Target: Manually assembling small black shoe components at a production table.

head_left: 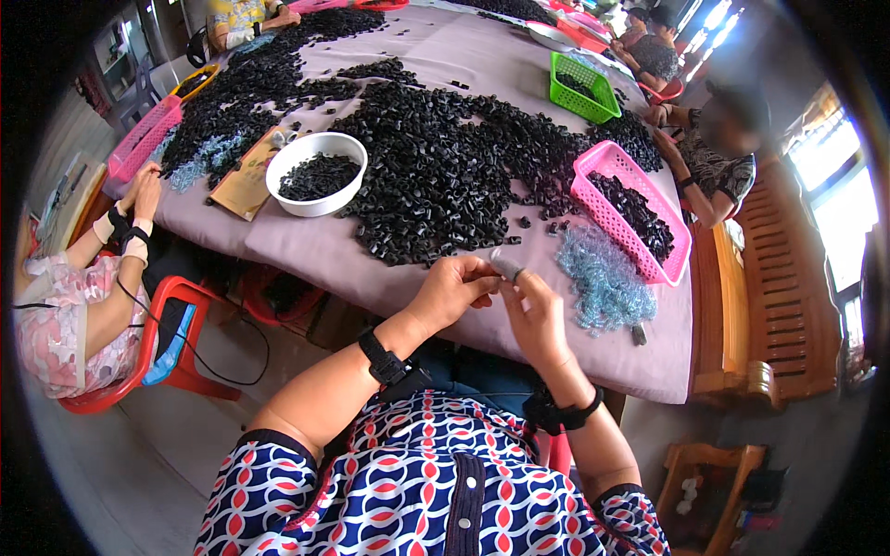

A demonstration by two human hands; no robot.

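My left hand (pixel 450 295) and my right hand (pixel 535 322) meet just above the near edge of the table. The fingers of both are pinched together, and whatever is between them is too small or hidden to name. A grey cover (pixel 507 267) wraps a fingertip where the hands meet. Just beyond them spreads a large heap of small black plastic parts (pixel 408 204). To the right of my right hand lies a tangle of clear bluish plastic bits (pixel 603 283). A pink basket (pixel 675 269) beside it holds more black pieces.
A white bowl (pixel 315 206) of black pieces stands left of the heap, by a piece of cardboard (pixel 243 190). A green basket (pixel 607 113) sits farther back right. Other people work at the left, right and far sides. A red chair (pixel 167 315) is at the left.
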